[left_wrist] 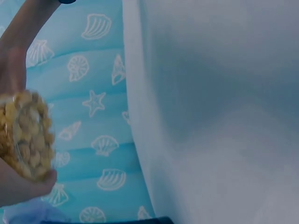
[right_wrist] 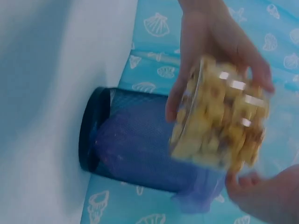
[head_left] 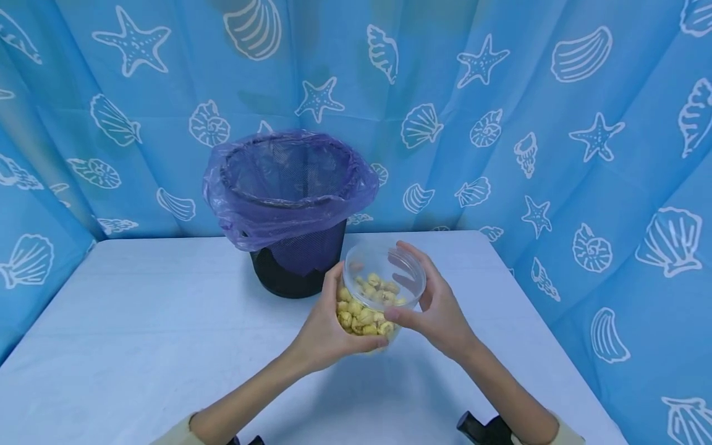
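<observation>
A clear plastic jar (head_left: 384, 303) about two-thirds full of yellow popcorn (head_left: 364, 318) is held tilted above the table, below and right of the bin. My left hand (head_left: 325, 334) grips its left side, thumb across the lower front. Around the upper right side curls my right hand (head_left: 439, 309), its thumb near the rim. Whether a lid covers the top, I cannot tell. In the left wrist view the jar (left_wrist: 32, 135) is cut off at the left edge; the right wrist view has the jar (right_wrist: 219, 116) between both hands, somewhat blurred.
A black mesh bin (head_left: 289, 272) lined with a purple plastic bag (head_left: 239, 210) stands at the back of the white-covered table (head_left: 156, 327). A blue curtain (head_left: 445, 111) with white shells and starfish hangs behind. Black wrist gear (head_left: 484, 426) shows at the lower edge.
</observation>
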{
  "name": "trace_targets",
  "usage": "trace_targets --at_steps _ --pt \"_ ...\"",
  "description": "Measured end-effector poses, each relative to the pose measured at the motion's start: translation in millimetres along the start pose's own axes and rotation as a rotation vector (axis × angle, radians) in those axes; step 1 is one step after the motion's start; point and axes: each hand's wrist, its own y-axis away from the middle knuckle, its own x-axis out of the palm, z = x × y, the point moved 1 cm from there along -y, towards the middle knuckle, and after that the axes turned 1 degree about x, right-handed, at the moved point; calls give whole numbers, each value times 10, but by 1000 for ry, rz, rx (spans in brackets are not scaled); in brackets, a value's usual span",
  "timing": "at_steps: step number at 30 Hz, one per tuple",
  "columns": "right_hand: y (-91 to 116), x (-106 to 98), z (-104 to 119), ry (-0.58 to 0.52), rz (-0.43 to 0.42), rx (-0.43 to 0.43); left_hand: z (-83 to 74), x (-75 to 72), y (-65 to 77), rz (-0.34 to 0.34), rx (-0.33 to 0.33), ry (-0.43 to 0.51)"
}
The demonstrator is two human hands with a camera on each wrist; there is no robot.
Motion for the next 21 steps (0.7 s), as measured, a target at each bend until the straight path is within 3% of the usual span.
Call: trace_targets --at_steps 6,13,17,21 --pt "-11 -150 -47 -130 177 -37 -14 -85 40 122 -5 48" --pt "-4 -225 -82 -179 236 -34 -12 -109 51 148 19 54" --pt "15 -165 -85 -111 179 -45 7 -102 46 124 27 44" --pt "47 -39 -50 21 6 -52 20 -80 28 73 27 18"
